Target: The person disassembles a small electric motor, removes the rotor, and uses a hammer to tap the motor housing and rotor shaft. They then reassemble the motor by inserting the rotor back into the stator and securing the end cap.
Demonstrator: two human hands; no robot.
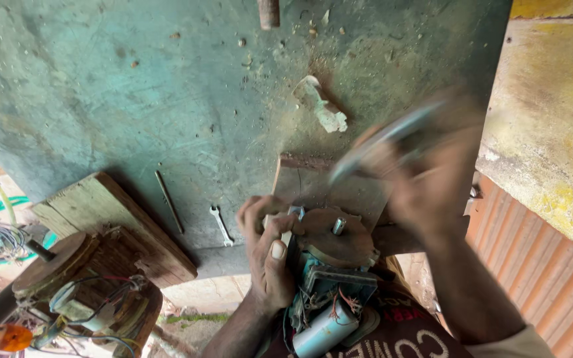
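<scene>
- Lower centre of the frame: left hand [268,255] clamped around a small motor assembly [329,278], fingers curled shut over its left side, thumb lying up its edge.
- Centre right: right hand [426,176] blurred, closed around a long pale tool [382,139] raised over the round brown plate [336,237] atop the assembly.
- Beneath both: worn green table [134,99].
- Just left of the left hand: small spanner [221,225] and thin rod [168,201] lying flat.
- Lower left: wooden block [117,219].
</scene>
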